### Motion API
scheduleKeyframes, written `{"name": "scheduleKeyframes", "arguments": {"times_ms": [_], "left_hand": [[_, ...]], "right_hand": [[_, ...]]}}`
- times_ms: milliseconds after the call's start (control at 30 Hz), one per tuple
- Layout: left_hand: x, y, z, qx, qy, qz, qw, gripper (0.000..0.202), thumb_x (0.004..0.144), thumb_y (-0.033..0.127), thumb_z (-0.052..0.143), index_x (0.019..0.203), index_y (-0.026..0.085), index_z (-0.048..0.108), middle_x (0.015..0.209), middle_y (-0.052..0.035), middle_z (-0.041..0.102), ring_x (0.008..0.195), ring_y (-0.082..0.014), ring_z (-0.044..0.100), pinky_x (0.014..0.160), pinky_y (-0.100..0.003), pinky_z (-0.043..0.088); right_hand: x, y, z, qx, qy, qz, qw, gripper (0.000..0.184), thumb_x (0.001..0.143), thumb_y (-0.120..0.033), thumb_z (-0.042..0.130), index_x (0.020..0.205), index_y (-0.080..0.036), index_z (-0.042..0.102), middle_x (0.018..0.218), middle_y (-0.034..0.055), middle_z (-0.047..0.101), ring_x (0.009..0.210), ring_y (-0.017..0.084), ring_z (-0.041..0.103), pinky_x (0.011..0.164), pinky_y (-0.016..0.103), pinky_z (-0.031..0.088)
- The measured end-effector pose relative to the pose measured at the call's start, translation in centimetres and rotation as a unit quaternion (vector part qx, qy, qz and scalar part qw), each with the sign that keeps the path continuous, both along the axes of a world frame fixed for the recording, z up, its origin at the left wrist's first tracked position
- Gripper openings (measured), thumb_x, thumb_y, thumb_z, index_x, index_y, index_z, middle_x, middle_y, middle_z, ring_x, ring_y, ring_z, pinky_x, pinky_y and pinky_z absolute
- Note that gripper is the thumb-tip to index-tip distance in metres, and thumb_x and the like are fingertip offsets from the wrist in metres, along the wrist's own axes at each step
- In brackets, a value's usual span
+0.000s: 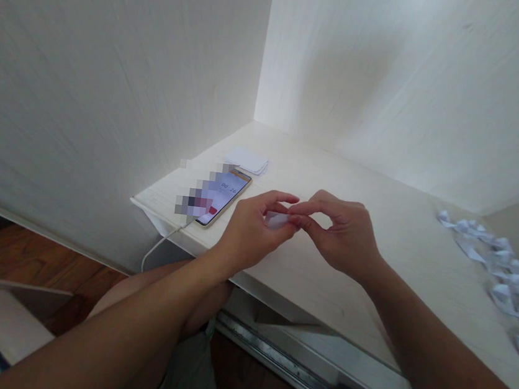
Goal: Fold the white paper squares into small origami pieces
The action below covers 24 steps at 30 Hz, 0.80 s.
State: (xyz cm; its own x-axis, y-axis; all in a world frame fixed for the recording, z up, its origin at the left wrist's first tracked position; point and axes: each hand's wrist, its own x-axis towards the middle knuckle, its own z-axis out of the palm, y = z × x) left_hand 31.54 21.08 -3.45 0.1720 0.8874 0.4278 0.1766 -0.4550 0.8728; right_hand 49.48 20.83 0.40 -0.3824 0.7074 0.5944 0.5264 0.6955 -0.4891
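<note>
Both hands meet over the front part of a white desk (315, 282). My left hand (256, 222) is closed on a small piece of white paper (276, 219), which shows between its thumb and fingers. From the other side, my right hand (340, 228) pinches the paper's right end between thumb and forefinger. Much of the paper is hidden by the fingers, so its exact shape cannot be made out. Left of my left hand lies a phone (226, 197) with a lit timer screen, part of it blurred over.
A small stack of white paper (247, 160) lies behind the phone. Several folded white paper pieces (500, 259) sit in rows along the desk's right side. A white cable (160, 242) runs from the phone over the front edge. Walls close off the left and back.
</note>
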Motion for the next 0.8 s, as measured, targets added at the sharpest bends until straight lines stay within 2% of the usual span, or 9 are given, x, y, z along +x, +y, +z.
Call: {"name": "scheduleKeyframes", "arguments": {"times_ms": [233, 500, 700, 800], "left_hand": [[0.24, -0.29, 0.15, 0.01, -0.016, 0.01, 1.0, 0.039, 0.078, 0.018, 0.082, 0.116, 0.019, 0.075, 0.089, -0.0033, 0.083, 0.086, -0.0201, 0.078, 0.08, -0.03, 0.059], [0.18, -0.18, 0.23, 0.011, -0.012, 0.024, 1.0, 0.049, 0.081, 0.024, 0.083, 0.129, 0.021, 0.072, 0.089, -0.0025, 0.083, 0.082, -0.019, 0.076, 0.08, -0.03, 0.058], [0.46, 0.11, -0.03, 0.014, 0.0, 0.037, 0.999, 0.064, 0.08, 0.035, 0.086, 0.139, 0.019, 0.066, 0.084, -0.0034, 0.082, 0.074, -0.0179, 0.072, 0.068, -0.028, 0.055], [0.66, 0.41, -0.25, 0.012, 0.012, 0.045, 0.999, 0.068, 0.078, 0.036, 0.088, 0.14, 0.017, 0.066, 0.079, -0.0038, 0.079, 0.07, -0.0167, 0.069, 0.068, -0.028, 0.053]], "right_hand": [[-0.12, -0.22, 0.4, 0.01, 0.003, 0.01, 1.0, 0.013, 0.088, -0.015, 0.075, 0.09, -0.026, 0.082, 0.076, 0.0006, 0.073, 0.068, 0.014, 0.066, 0.062, 0.027, 0.048], [-0.32, -0.37, 0.31, 0.029, 0.01, 0.016, 0.999, 0.014, 0.089, -0.014, 0.075, 0.092, -0.027, 0.08, 0.075, -0.0016, 0.073, 0.07, 0.014, 0.066, 0.063, 0.027, 0.048], [-0.08, -0.08, -0.1, 0.003, 0.038, -0.02, 0.999, 0.01, 0.087, -0.014, 0.076, 0.089, -0.023, 0.079, 0.076, -0.0006, 0.072, 0.068, 0.014, 0.064, 0.064, 0.03, 0.045], [0.14, 0.26, -0.46, -0.021, 0.051, -0.026, 0.998, 0.007, 0.087, -0.017, 0.076, 0.089, -0.023, 0.079, 0.078, 0.0, 0.073, 0.067, 0.014, 0.063, 0.064, 0.031, 0.044]]}}
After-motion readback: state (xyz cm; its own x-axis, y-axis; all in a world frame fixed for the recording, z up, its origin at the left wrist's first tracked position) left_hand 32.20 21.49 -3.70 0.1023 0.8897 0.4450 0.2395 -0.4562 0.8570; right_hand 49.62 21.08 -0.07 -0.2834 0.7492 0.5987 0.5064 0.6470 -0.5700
